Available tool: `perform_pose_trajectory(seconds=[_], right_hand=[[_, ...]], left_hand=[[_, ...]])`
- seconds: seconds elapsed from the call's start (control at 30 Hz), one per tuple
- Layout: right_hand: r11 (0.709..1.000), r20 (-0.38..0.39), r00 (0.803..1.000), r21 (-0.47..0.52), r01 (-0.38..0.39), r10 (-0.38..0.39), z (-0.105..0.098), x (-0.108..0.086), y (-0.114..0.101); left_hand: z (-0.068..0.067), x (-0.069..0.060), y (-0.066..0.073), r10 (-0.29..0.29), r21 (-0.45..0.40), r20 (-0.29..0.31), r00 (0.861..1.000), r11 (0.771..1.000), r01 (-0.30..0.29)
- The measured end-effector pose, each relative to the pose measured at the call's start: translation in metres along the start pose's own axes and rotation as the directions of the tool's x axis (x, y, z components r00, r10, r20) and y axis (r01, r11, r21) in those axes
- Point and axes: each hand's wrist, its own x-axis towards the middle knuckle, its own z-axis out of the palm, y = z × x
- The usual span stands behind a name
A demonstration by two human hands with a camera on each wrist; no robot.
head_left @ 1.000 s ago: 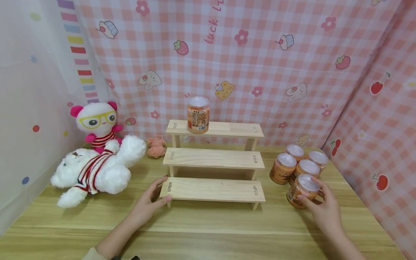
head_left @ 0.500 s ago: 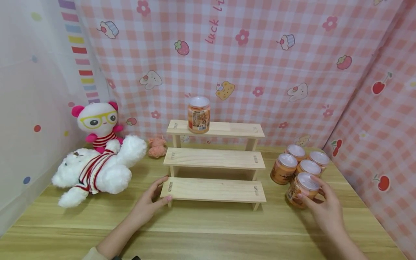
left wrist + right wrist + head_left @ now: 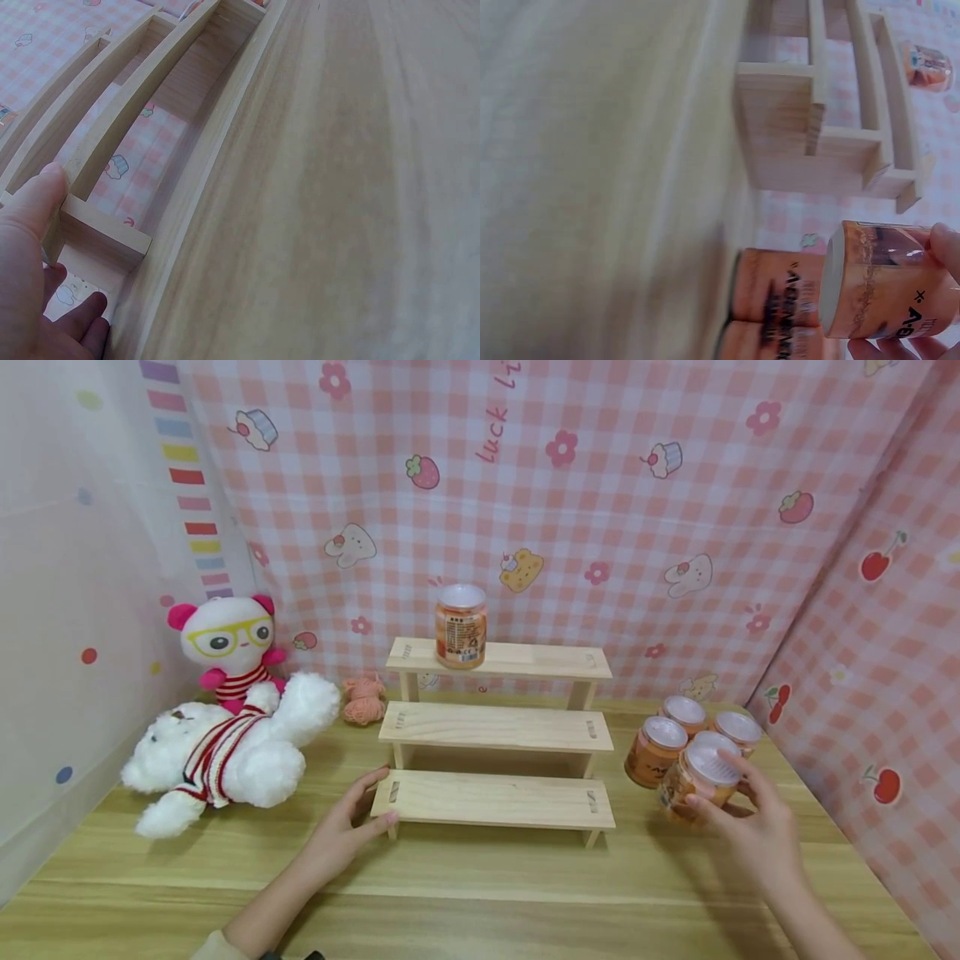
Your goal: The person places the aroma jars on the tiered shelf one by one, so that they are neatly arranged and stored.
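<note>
My right hand (image 3: 761, 827) grips an orange can with a clear lid (image 3: 697, 781), raised off the table and tilted a little. In the right wrist view that can (image 3: 889, 281) shows its pale base, with the thumb on one side and fingers on the other. My left hand (image 3: 341, 835) holds the left end of the lowest step of a three-step wooden rack (image 3: 495, 797), thumb at the front edge. The left wrist view shows the thumb of this hand (image 3: 37, 255) against the rack's end (image 3: 105, 229). Another can (image 3: 461, 631) stands on the top step, left of its middle.
Several orange cans (image 3: 654, 756) stand grouped right of the rack, just behind the held can. A white plush bear (image 3: 225, 760) lies at the left, before a pink-eared plush toy (image 3: 232, 639). Pink yarn (image 3: 363, 700) sits beside the rack. Checked cloth (image 3: 630, 527) hangs behind.
The right hand has lifted its can off the table, up towards the cans behind it. The left hand has stayed at the rack's left end.
</note>
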Motion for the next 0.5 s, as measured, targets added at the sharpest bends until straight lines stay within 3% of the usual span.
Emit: perform_pose_trajectory(seconds=[0.33, 0.5], right_hand=[[1.0, 0.055, 0.998, 0.008, 0.02, -0.02, -0.005, 0.015, -0.023], [0.996, 0.055, 0.995, 0.03, 0.085, -0.086, -0.003, 0.024, -0.034]], left_hand=[[0.0, 0.0, 0.0, 0.002, -0.009, 0.008, 1.0, 1.0, -0.002], [-0.001, 0.0, 0.0, 0.001, -0.006, 0.008, 1.0, 1.0, -0.001]])
